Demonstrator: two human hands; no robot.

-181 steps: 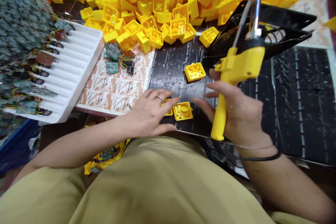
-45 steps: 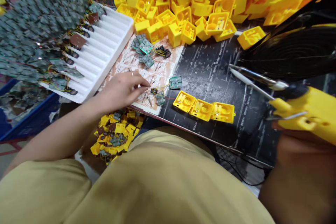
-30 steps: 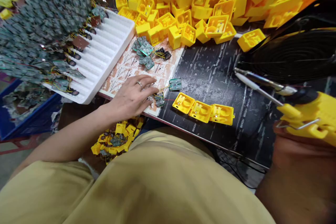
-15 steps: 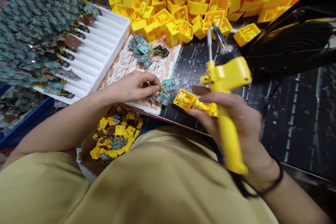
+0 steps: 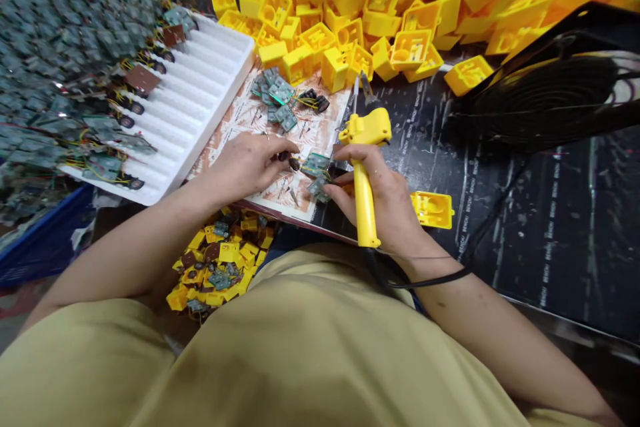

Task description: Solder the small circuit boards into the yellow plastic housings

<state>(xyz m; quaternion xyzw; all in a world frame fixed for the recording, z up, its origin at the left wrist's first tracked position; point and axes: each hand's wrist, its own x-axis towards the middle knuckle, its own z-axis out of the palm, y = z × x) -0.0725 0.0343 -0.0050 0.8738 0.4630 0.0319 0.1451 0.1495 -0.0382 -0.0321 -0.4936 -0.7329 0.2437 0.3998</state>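
Observation:
My left hand (image 5: 255, 161) pinches a small dark round part (image 5: 284, 156) with thin wires, over the patterned sheet. Just right of it are small green circuit boards (image 5: 318, 165), whose right edge meets the fingertips of my right hand (image 5: 385, 193). That hand is wrapped round a yellow soldering tool (image 5: 367, 207), its metal tips pointing away from me. Beside my right wrist an open yellow housing (image 5: 435, 209) lies on the black surface, partly hidden by the hand.
Yellow housings (image 5: 300, 60) are heaped at the back. A white ribbed tray (image 5: 200, 93) and piled circuit boards (image 5: 75, 33) stand left. A black fan (image 5: 555, 87) is at the right. More parts (image 5: 220, 260) lie below the table edge. The tool's cable (image 5: 450, 275) crosses my right forearm.
My right hand has moved left with the soldering tool, up to the circuit boards. The open housing now shows right of that hand. Dark round parts now show at my left fingertips.

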